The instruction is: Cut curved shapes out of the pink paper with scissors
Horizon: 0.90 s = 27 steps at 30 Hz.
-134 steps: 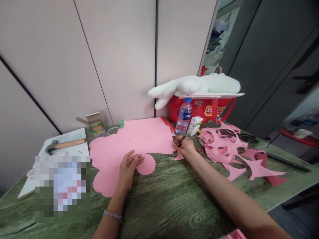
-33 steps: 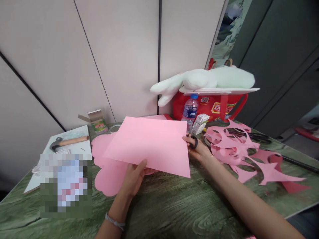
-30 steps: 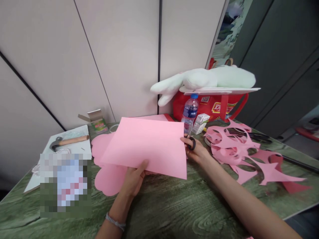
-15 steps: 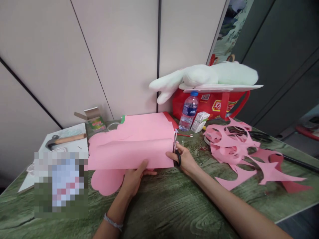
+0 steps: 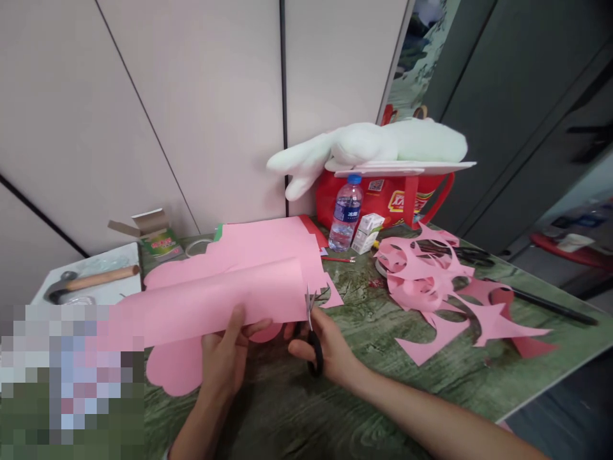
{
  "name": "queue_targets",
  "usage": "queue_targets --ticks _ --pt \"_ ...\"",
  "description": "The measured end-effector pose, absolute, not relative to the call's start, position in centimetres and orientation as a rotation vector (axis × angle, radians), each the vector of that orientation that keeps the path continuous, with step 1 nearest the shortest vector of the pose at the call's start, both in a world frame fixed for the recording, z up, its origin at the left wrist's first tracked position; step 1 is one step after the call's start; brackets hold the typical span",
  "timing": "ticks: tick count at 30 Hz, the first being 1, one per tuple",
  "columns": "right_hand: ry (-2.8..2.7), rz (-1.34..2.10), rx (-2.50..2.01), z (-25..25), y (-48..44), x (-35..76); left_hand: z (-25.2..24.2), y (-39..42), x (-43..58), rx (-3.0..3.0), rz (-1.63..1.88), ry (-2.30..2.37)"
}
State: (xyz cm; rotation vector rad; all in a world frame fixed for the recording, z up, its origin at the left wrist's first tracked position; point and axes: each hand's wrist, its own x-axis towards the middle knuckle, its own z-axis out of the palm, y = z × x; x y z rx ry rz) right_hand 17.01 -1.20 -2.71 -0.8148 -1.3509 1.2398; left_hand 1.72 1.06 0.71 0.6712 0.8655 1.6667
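Note:
My left hand [image 5: 228,348] grips the lower edge of a curled sheet of pink paper [image 5: 191,306], thumb on top and fingers underneath. My right hand [image 5: 320,348] is closed round the black handles of a pair of scissors [image 5: 313,348]. The scissor blades point away from me, slightly parted, at the right edge of the sheet. Just beyond them lies a small pink offcut [image 5: 334,292]. Under the held sheet, more pink paper [image 5: 268,239] is stacked, and a rounded, petal-edged pink cutout [image 5: 175,367] shows at the lower left.
Pink scraps [image 5: 431,287] heap up at the right. Behind stand a water bottle [image 5: 345,214], a small carton [image 5: 368,233] and a red bag [image 5: 325,191] bearing a white plush toy [image 5: 393,144]. At left are a hammer [image 5: 96,279] and an open box [image 5: 160,241].
The scissors have drawn back toward me from the sheet's right edge, and a small offcut now lies there. The held sheet has tilted and shifted left. The view has turned slightly right.

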Motion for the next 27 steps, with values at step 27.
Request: queue_targets --ticks 27 --pt "-1.419 1.51 -0.761 -2.1 -1.5 16.9 -0.4 -0.6 3.3 0.732 1.654 0.959"
